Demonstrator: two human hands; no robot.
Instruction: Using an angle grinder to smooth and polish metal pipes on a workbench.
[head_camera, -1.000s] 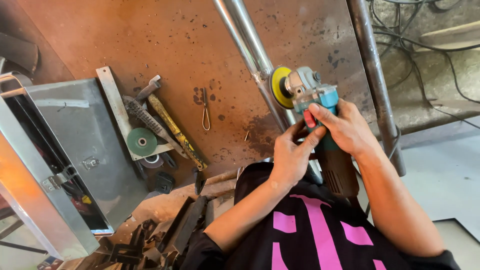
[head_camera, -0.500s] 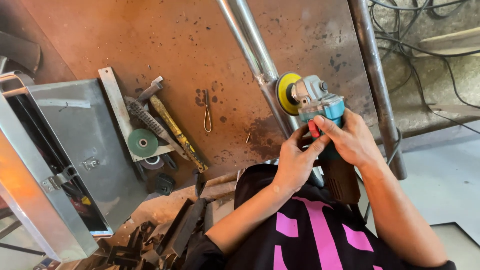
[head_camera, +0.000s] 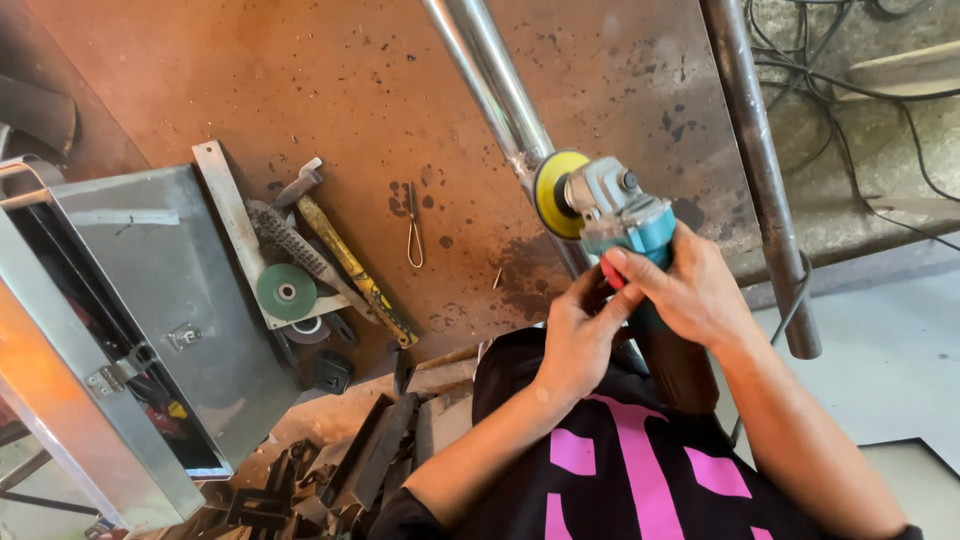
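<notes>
gripping teal angle grinder (head_camera: 620, 215), both hands, yellow disc (head_camera: 553, 194) against steel tube (head_camera: 495, 80).

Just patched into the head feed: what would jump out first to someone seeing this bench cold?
The teal angle grinder at centre right, gripped by the right hand with the left hand at its body, its yellow disc against the shiny steel tube running up the rusty table. To the left lie a green disc, a file and an open metal box.

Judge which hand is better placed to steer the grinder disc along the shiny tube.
Right, probably. The right hand wraps the teal grinder body behind the yellow disc at the shiny tube; the left hand only touches its near side.
</notes>
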